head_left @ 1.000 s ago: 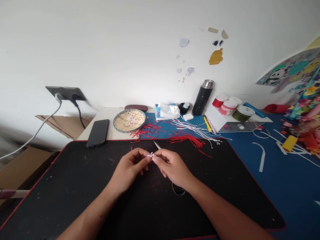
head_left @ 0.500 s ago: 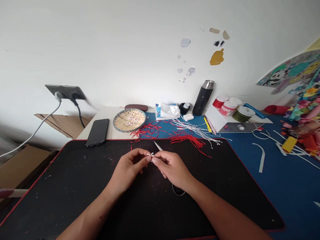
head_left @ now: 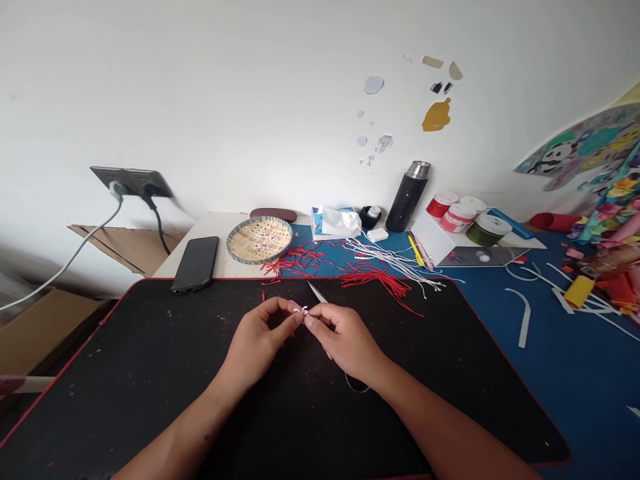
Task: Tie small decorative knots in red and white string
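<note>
Between my fingertips is a small knot of white and red cord (head_left: pixel 304 312), its short white ends poking up. My left hand (head_left: pixel 265 333) pinches it from the left with thumb and forefinger. From the right, the thumb and forefinger of my right hand (head_left: pixel 345 337) grip the same piece. Scissors (head_left: pixel 316 291) lie on the black mat (head_left: pixel 160 373) beneath my right hand, which hides their middle; the blade tip and one handle loop show. Beyond the hands are red cords (head_left: pixel 380 280) and white cords (head_left: pixel 400 257).
A woven basket (head_left: pixel 235 250) holding small red-and-white pieces stands at the back, beside a phone (head_left: pixel 196 264). Further right are a tissue box (head_left: pixel 320 230), a black thermos (head_left: pixel 407 200), and cord spools (head_left: pixel 457 219) on a white box. Paper strips (head_left: pixel 524 320) lie on the blue surface.
The view has shifted very slightly. Both hands keep their pinch on the cord knot, with only a slight shift of the fingers.
</note>
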Tool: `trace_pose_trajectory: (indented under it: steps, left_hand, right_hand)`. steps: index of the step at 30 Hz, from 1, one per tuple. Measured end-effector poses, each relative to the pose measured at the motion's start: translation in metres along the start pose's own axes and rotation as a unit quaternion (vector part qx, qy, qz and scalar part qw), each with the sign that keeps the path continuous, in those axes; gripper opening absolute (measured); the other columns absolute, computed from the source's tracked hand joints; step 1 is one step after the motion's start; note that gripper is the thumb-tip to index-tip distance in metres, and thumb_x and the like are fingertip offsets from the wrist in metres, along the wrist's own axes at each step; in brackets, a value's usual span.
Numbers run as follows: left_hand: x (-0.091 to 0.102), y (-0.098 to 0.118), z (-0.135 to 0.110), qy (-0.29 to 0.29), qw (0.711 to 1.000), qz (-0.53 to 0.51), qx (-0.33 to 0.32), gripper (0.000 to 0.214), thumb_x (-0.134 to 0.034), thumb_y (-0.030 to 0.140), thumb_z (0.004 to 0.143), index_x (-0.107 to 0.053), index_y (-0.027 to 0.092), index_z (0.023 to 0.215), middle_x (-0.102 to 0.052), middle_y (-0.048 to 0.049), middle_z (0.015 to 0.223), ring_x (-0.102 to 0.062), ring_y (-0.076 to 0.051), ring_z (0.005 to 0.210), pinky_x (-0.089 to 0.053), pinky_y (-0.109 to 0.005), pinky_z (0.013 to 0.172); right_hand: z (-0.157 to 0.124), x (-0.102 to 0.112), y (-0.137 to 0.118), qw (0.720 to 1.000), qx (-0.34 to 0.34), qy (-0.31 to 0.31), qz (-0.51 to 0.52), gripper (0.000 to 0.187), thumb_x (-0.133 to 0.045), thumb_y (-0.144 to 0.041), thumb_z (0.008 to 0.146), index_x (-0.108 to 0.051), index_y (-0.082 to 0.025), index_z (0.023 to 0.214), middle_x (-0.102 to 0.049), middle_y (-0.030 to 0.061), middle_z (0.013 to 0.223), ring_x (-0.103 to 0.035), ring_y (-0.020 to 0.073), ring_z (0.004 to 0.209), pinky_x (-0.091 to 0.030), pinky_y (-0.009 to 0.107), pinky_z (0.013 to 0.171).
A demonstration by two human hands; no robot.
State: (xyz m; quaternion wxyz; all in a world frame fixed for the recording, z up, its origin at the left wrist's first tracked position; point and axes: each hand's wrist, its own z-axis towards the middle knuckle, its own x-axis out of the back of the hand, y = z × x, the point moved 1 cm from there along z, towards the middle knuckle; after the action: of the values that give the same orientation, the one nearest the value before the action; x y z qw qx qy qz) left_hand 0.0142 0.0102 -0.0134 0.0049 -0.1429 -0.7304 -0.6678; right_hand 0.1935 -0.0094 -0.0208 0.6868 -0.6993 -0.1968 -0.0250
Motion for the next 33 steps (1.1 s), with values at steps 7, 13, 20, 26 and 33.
trace_pose_trajectory:
  steps: [7,13,20,26,33]
  left_hand:
    - [-0.0003,-0.0007,0.0006,-0.013,0.999,-0.032,0.008,0.035,-0.077,0.053,0.082,-0.073,0.019,0.09,-0.065,-0.0005,0.072,-0.055,-0.015,0.061,-0.044,-0.025,0.053]
    - [0.0003,-0.0016,0.0008,-0.028,0.999,-0.045,0.011,0.035,-0.076,0.051,0.082,-0.072,0.018,0.092,-0.064,-0.0006,0.074,-0.055,-0.015,0.063,-0.044,-0.024,0.053]
    - [-0.002,0.0013,-0.0034,-0.037,0.997,-0.062,-0.033,0.038,-0.079,0.042,0.081,-0.069,0.022,0.111,-0.071,-0.0041,0.095,-0.064,-0.02,0.081,-0.048,-0.026,0.058]
    - [-0.001,-0.0057,-0.0021,-0.01,0.998,-0.006,-0.054,0.029,-0.074,0.039,0.085,-0.071,0.022,0.109,-0.072,-0.004,0.094,-0.064,-0.021,0.083,-0.051,-0.031,0.069]
    - [-0.0014,-0.0047,-0.0033,-0.03,0.999,-0.033,-0.022,0.028,-0.075,0.042,0.084,-0.072,0.021,0.103,-0.074,-0.005,0.094,-0.065,-0.021,0.079,-0.053,-0.03,0.064]
  right_hand:
    - [0.0009,0.0009,0.0011,1.0,-0.01,-0.017,0.024,0.027,-0.054,-0.04,0.102,-0.069,-0.019,0.093,-0.047,-0.0061,0.057,-0.044,0.0101,0.047,-0.032,0.024,0.05]
    - [0.0017,-0.0007,0.0014,0.999,-0.019,-0.012,0.035,0.027,-0.055,-0.04,0.101,-0.067,-0.018,0.089,-0.046,-0.0065,0.058,-0.043,0.0087,0.046,-0.03,0.023,0.047]
    - [0.0032,0.0018,0.002,0.994,-0.031,-0.004,0.102,0.026,-0.057,-0.04,0.098,-0.067,-0.016,0.095,-0.045,-0.0086,0.051,-0.042,0.009,0.041,-0.032,0.021,0.043]
    - [0.0029,0.0005,0.0006,0.996,-0.019,-0.014,0.091,0.024,-0.056,-0.038,0.099,-0.067,-0.017,0.093,-0.046,-0.0081,0.053,-0.042,0.0086,0.042,-0.032,0.021,0.043]
    - [0.002,0.0003,-0.0027,0.995,-0.014,-0.028,0.093,0.026,-0.056,-0.039,0.1,-0.068,-0.016,0.095,-0.046,-0.0077,0.054,-0.042,0.0087,0.043,-0.034,0.021,0.044]
